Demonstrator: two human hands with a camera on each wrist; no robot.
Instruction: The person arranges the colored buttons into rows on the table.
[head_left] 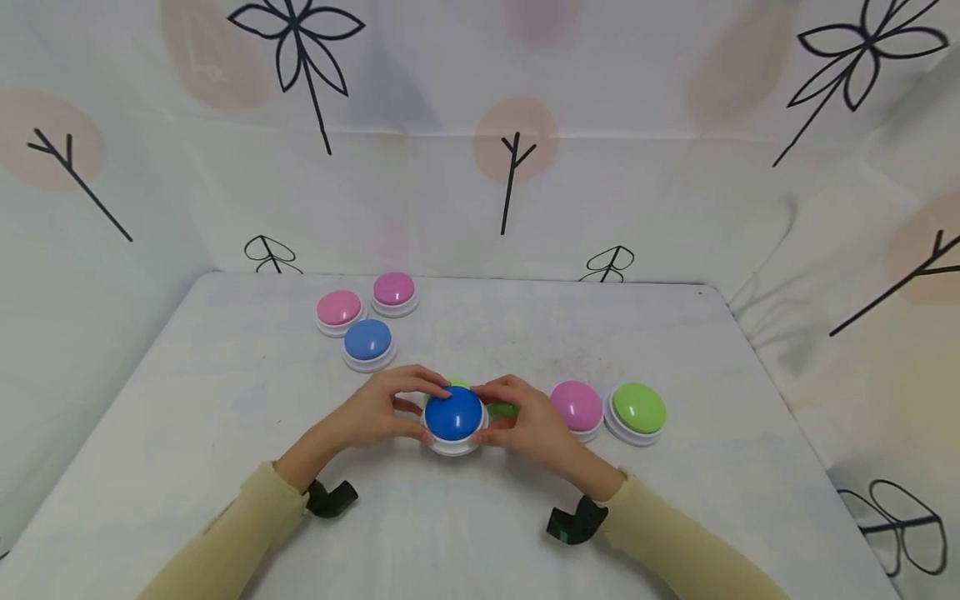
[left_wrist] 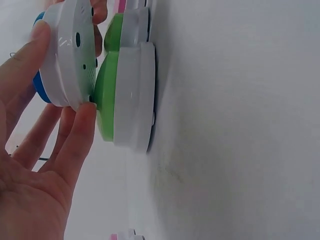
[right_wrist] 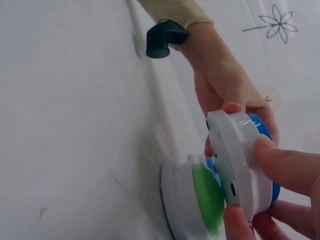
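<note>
Left hand [head_left: 378,410]: clamped on the rim of the blue button [head_left: 453,417], left side, one fingertip overlapping the dome edge.
Right hand [head_left: 528,417]: clamped on the same rim, right side.
Blue button: off the table [head_left: 450,537] between both hands, dome up, holed base down.
Grip: I judged the step as positioning it; wanted even pressure, level base, fingertips on white only.
Near green [left_wrist: 107,97]: just by the base, next green [left_wrist: 114,34] beside it; contact with the base, couldn't tell. I judged trapped fingertips the risk.
Right row: pink [head_left: 576,404] and right green [head_left: 639,407] near the right hand; I wanted that wrist clear.
Back left: far blue [head_left: 368,340], left pink [head_left: 339,307], back pink [head_left: 393,288], clustered, apart from the work.
</note>
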